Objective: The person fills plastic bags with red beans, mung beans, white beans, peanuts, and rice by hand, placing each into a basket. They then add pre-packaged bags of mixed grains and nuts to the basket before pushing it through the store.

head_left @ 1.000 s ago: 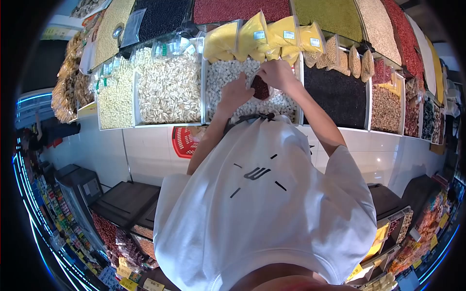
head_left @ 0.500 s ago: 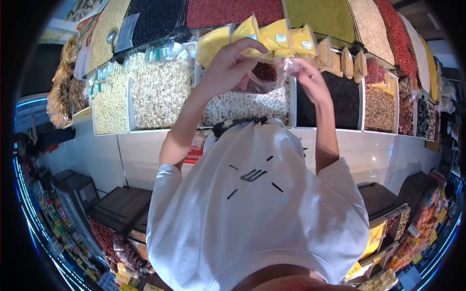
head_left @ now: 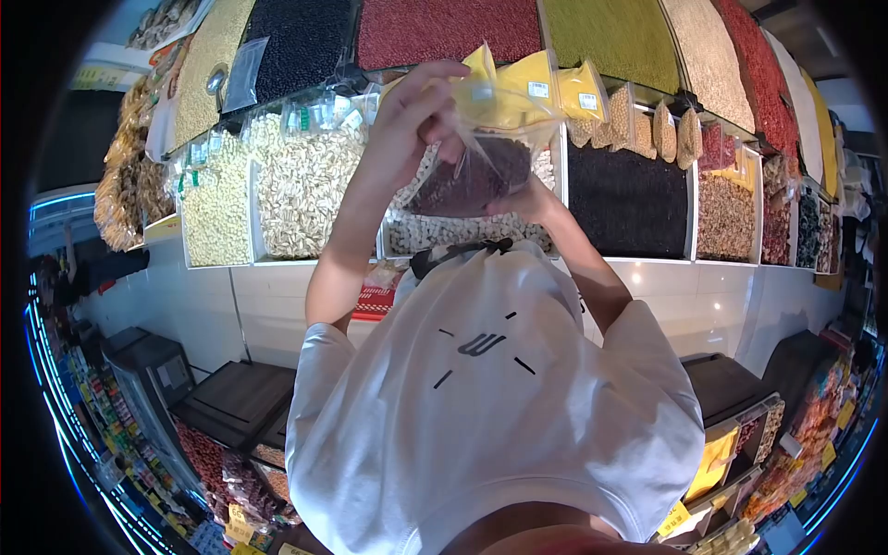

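Note:
A clear plastic bag (head_left: 476,176) with dark red contents hangs in front of me over the bin of white pieces (head_left: 444,237). My left hand (head_left: 416,120) has its fingers closed on the upper left part of the bag. My right hand (head_left: 529,200) is at the bag's lower right side, its fingers partly behind and under it, supporting it. Just beyond the bag stand yellow packets (head_left: 527,85) with white labels.
Left of the bag lies a bin of pale slices (head_left: 305,199); to the right is a bin of black grains (head_left: 629,202). Red beans (head_left: 444,32) and green beans (head_left: 610,42) fill bins farther back. A metal scoop (head_left: 215,81) lies at the upper left.
My right hand has moved down and left, from the bag's top to its lower side. The bag now shows more of its dark contents and sits lower.

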The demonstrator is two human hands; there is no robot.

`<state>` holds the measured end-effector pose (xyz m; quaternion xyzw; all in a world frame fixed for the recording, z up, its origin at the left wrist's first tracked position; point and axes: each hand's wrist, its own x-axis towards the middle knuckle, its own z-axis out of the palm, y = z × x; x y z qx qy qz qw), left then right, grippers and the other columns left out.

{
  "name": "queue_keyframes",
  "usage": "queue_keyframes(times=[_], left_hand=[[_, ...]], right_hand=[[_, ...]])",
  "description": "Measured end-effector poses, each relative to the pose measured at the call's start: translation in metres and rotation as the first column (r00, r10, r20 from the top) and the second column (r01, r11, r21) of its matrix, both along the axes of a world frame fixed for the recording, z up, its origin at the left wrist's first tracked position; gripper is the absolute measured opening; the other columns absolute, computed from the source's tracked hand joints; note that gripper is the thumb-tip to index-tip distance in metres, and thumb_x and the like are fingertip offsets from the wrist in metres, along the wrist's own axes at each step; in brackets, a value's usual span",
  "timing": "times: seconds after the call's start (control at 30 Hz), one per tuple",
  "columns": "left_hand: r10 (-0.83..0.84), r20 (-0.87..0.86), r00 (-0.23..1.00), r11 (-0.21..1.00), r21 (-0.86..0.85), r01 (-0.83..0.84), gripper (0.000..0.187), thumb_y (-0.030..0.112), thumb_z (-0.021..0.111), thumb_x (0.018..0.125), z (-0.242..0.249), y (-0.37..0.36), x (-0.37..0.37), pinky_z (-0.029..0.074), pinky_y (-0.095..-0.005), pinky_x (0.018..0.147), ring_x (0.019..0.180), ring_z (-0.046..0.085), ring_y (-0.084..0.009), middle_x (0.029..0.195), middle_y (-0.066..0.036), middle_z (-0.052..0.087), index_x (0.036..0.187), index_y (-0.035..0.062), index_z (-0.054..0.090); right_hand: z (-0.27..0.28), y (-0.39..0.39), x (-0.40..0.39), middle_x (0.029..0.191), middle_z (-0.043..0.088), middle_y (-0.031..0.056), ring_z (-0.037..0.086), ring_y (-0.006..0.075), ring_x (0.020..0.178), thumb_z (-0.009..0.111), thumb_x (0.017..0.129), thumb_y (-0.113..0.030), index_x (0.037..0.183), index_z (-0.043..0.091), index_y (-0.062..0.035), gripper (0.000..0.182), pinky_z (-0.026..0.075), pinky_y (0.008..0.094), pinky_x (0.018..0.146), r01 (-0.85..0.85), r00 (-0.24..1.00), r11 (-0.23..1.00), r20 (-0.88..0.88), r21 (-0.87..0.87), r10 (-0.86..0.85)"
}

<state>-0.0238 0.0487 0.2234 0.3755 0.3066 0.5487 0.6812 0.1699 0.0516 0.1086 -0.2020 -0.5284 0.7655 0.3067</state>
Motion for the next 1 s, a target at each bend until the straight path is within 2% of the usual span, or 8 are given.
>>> queue_keyframes(times=[0.07,0.13,0.17,0.23,0.27,0.5,0.67,1.0], left_hand=[[0.029,0.101,0.994,0.999,0.022,-0.031,0.032,0.005,0.049,0.083,-0.026,0.007,-0.006,0.046,-0.0242,0.053,0.059,0.052,-0.0087,0.070,-0.005,0.051,0.114,0.0015,0.045],[0.247,-0.436,0.866,0.955,0.263,-0.140,0.053,0.012,0.061,0.078,-0.054,0.012,-0.010,0.047,-0.0289,0.074,0.084,0.055,-0.0146,0.095,-0.010,0.052,0.123,0.0008,0.035],[0.246,-0.436,0.866,0.955,0.263,-0.139,0.053,0.012,0.061,0.078,-0.067,0.011,-0.008,0.047,-0.0289,0.074,0.084,0.055,-0.0146,0.095,-0.010,0.052,0.123,0.0008,0.035],[0.057,-0.696,0.716,0.978,0.184,0.101,0.078,0.018,0.073,0.068,-0.083,0.011,0.005,0.041,-0.0303,0.088,0.102,0.051,-0.0181,0.115,-0.013,0.046,0.128,-0.0004,0.027],[0.075,-0.673,0.735,0.984,0.171,0.056,0.088,0.018,0.080,0.060,-0.085,0.017,0.011,0.039,-0.0325,0.092,0.109,0.048,-0.0216,0.120,-0.014,0.046,0.128,-0.0020,0.028],[0.134,-0.450,0.883,0.991,0.050,-0.125,0.076,0.014,0.077,0.063,-0.108,0.088,0.007,0.046,-0.0300,0.084,0.099,0.055,-0.0186,0.110,-0.010,0.053,0.125,0.0005,0.034],[0.118,-0.332,0.936,0.976,-0.132,-0.170,0.056,0.017,0.074,0.069,-0.124,0.151,-0.010,0.051,-0.0256,0.058,0.079,0.060,-0.0139,0.096,-0.006,0.059,0.116,0.0057,0.047],[0.055,-0.296,0.954,0.891,-0.416,-0.181,0.040,0.040,0.060,0.080,-0.146,0.217,-0.037,0.050,-0.0241,0.052,0.073,0.062,-0.0102,0.087,-0.002,0.064,0.108,0.0118,0.054]], right_hand=[[-0.003,0.011,0.006,0.113,0.053,0.0095,0.049,0.0189,0.106,0.070,0.061,0.002,0.127,0.036,-0.0010,0.074,0.038,0.0318,0.093,0.009,0.998,0.987,0.059,-0.162,0.001],[0.009,0.026,0.011,0.115,0.051,0.0103,0.048,0.0197,0.106,0.067,0.064,0.001,0.126,0.036,-0.0011,0.070,0.037,0.0322,0.094,0.049,0.971,0.953,0.239,-0.299,0.025],[0.010,0.035,0.011,0.115,0.051,0.0103,0.048,0.0197,0.106,0.067,0.064,0.001,0.126,0.036,-0.0011,0.070,0.037,0.0322,0.094,0.050,0.971,0.953,0.239,-0.299,0.024],[0.010,0.054,0.011,0.115,0.051,0.0093,0.048,0.0186,0.106,0.067,0.066,-0.002,0.126,0.037,-0.0013,0.067,0.039,0.0312,0.092,0.068,0.988,0.998,0.143,-0.007,-0.066],[0.005,0.064,0.010,0.116,0.051,0.0092,0.048,0.0181,0.106,0.068,0.066,-0.004,0.126,0.038,-0.0012,0.068,0.039,0.0312,0.092,0.064,0.982,0.997,0.177,0.042,-0.070],[0.014,0.139,-0.008,0.113,0.053,0.0105,0.051,0.0190,0.103,0.066,0.071,-0.010,0.125,0.039,-0.0019,0.060,0.039,0.0318,0.091,0.068,0.938,0.998,0.341,-0.008,-0.061],[-0.008,0.207,-0.030,0.086,0.058,0.0039,0.055,0.0087,0.068,0.063,0.075,-0.025,0.113,0.046,-0.0062,0.046,0.043,0.0208,0.048,0.079,0.911,0.992,0.411,-0.098,-0.032],[-0.017,0.266,-0.064,0.082,0.060,0.0010,0.059,0.0092,0.065,0.063,0.076,-0.034,0.102,0.051,-0.0089,0.038,0.045,0.0203,0.051,0.205,0.879,0.947,0.472,-0.249,-0.066]])
